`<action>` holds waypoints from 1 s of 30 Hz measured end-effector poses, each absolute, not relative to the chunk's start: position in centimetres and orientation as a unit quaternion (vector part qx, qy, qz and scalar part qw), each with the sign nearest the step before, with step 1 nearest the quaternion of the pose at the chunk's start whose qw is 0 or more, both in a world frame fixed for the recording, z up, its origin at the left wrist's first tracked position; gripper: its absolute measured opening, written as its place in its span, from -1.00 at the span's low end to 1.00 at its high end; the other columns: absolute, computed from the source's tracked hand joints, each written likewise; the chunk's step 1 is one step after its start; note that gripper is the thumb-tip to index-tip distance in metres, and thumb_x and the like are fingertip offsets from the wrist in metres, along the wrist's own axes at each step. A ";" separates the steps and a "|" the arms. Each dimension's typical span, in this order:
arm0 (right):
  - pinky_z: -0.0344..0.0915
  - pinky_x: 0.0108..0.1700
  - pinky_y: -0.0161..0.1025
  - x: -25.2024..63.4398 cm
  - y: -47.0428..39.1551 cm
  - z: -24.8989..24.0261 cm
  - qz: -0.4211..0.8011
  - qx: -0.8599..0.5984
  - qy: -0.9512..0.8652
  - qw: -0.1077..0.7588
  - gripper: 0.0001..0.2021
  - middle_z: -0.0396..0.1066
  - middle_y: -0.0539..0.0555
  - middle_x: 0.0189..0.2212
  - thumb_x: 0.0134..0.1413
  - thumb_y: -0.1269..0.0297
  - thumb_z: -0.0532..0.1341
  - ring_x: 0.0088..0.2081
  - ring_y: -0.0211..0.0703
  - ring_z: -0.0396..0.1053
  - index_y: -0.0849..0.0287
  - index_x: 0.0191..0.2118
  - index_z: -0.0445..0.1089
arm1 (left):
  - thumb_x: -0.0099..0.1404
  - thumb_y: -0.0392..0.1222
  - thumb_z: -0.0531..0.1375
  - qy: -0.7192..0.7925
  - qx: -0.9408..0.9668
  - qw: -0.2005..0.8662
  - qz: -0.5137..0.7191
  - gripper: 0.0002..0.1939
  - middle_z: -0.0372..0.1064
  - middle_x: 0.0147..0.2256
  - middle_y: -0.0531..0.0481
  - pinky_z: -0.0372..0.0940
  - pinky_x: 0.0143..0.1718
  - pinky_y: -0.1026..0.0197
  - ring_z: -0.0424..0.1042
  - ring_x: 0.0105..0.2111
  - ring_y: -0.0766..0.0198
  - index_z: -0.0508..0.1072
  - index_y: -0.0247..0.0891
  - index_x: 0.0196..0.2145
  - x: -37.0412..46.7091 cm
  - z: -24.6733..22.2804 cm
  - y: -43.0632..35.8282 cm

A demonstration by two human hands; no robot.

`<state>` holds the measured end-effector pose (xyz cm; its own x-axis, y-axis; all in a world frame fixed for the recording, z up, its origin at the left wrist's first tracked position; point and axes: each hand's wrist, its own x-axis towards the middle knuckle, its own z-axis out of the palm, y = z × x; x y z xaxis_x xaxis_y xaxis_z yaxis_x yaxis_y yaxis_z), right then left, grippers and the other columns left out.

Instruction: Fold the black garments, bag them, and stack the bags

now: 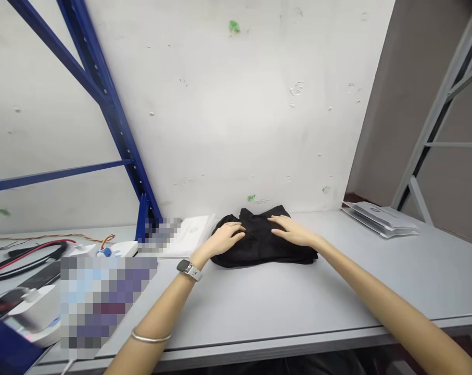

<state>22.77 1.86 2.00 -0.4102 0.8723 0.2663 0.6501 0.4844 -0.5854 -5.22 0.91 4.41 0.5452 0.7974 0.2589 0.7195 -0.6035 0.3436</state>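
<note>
A black cloth item (259, 242), perhaps a garment, lies loosely folded on the grey table (282, 307), near the wall. Its exact kind does not show. On its left part rests my left hand (227, 237), fingers stretched out flat over the fabric. My right hand (292, 230) lies on the upper right part, with the fingers spread and the palm down. Neither hand grips the cloth. A watch (189, 269) and a bangle (151, 338) are on my left arm.
White packets (189, 234) lie left of the cloth, beside a blue rack post (120, 120). Cables (36, 260) and a white power strip (40, 310) crowd the left side. A stack of white envelopes (380, 216) sits at the back right. Behind stands a white wall (236, 114).
</note>
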 end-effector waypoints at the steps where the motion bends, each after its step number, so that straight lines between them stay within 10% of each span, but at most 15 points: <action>1: -0.18 0.28 0.04 21.6 2.5 0.9 0.195 -0.480 -0.818 0.250 -0.48 0.05 0.01 0.28 0.14 -0.02 0.09 0.33 0.11 -0.19 -0.05 0.21 0.21 | 0.35 -0.01 -0.02 0.453 0.869 0.087 0.178 -0.62 0.28 0.13 -0.06 0.03 0.20 0.00 0.15 0.17 0.09 0.45 -0.15 -0.02 -5.0 3.3 1.3; 8: -0.35 0.30 0.07 19.9 3.7 -3.7 0.144 -0.524 -0.824 0.162 -0.42 -0.15 -0.01 0.34 0.22 -0.15 -0.11 0.35 0.13 -0.35 -0.10 0.29 0.05 | 0.35 0.20 -0.08 0.545 0.829 0.099 0.078 -0.51 -0.04 0.30 0.02 -0.22 0.09 -0.51 -0.12 0.28 -0.23 0.14 0.22 0.21 -6.2 -0.5 2.5; 13: -0.34 0.29 0.07 20.1 3.2 -3.1 0.137 -0.536 -0.813 0.180 -0.46 -0.04 0.01 0.32 0.22 -0.12 -0.07 0.35 0.09 -0.29 -0.09 0.25 0.12 | 0.37 0.21 -0.15 0.549 0.829 0.082 0.066 -0.49 -0.17 0.33 0.09 -0.30 0.13 -0.49 -0.24 0.30 -0.22 -0.01 0.28 0.25 -6.1 -0.6 2.3; 19: 0.14 0.11 -0.11 19.6 1.2 -0.5 0.299 -0.437 -0.730 0.432 -0.67 0.43 0.09 -0.10 0.15 0.04 0.10 -0.01 -0.10 0.34 0.09 -0.07 0.38 | 0.39 -0.02 0.00 0.446 0.877 -0.123 0.130 -0.43 -0.29 0.35 0.11 -0.37 0.19 -0.40 -0.35 0.33 -0.10 -0.10 0.23 0.28 -4.2 0.8 0.2; 30: 0.18 -0.16 -0.25 19.0 -0.7 1.5 0.502 -0.293 -0.649 0.491 -0.82 0.41 0.02 -0.38 0.04 0.15 0.26 -0.27 -0.21 0.31 0.17 -0.34 0.44 | 0.32 -0.10 0.14 0.367 0.864 -0.304 0.161 -0.34 -0.14 0.32 0.10 -0.25 0.22 -0.34 -0.24 0.32 -0.04 -0.05 0.22 0.28 -2.7 2.4 -1.8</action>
<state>19.03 -0.67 1.53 -0.3474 0.8727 0.3430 -0.1126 0.3243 -0.9392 -2.67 -1.80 2.35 0.6785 0.5366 0.5017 0.7325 -0.5461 -0.4066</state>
